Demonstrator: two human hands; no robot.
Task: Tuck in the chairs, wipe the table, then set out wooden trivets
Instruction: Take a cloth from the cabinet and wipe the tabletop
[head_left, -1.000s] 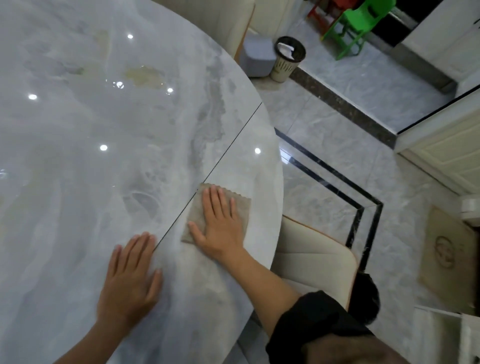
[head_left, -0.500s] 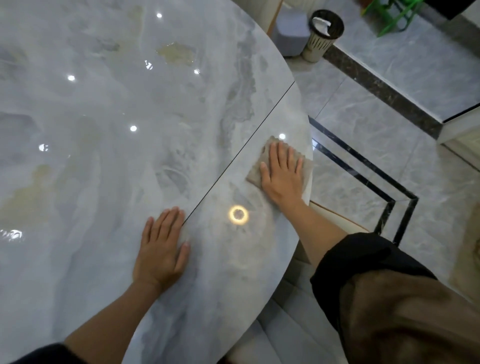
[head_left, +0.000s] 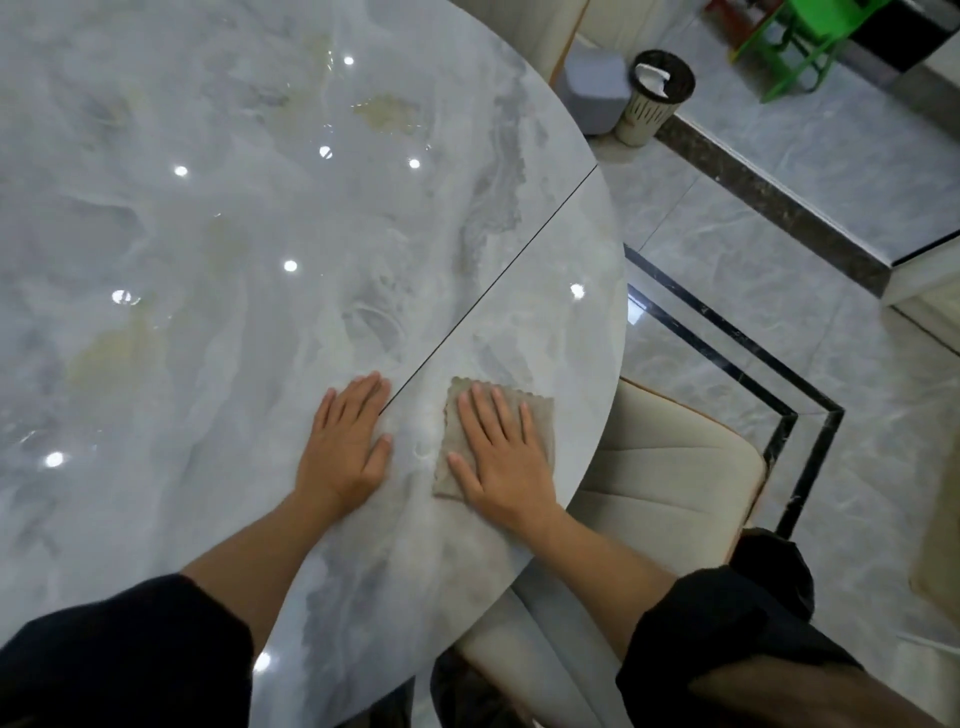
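Head camera, looking down: you are standing at the edge of a round, glossy grey marble table (head_left: 208, 312) that fills the left and centre of the picture, with ceiling lights reflected on it as bright dots. A thin dark seam (head_left: 493, 291) crosses the tabletop diagonally. Your left hand (head_left: 345, 447) lies flat on the bare marble with its fingers straight and together, holding nothing, and its fingertips reach the seam. Just beside it, your right hand (head_left: 501, 462) is also flat with the fingers slightly spread, pressing down on a small square beige cloth (head_left: 540, 415). The cloth lies on the tabletop near the rim, on the right of the seam, and its scalloped edges show around your hand. Black sleeves (head_left: 119, 654) cover both your upper arms. To your right a cream padded chair (head_left: 660, 483) sits with its seat partly under the table rim. Farther off on the pale tiled floor (head_left: 727, 234) stand a grey box (head_left: 597, 93), a small wastebasket (head_left: 657, 96) touching it, and a green chair (head_left: 800, 47) in the top right corner.
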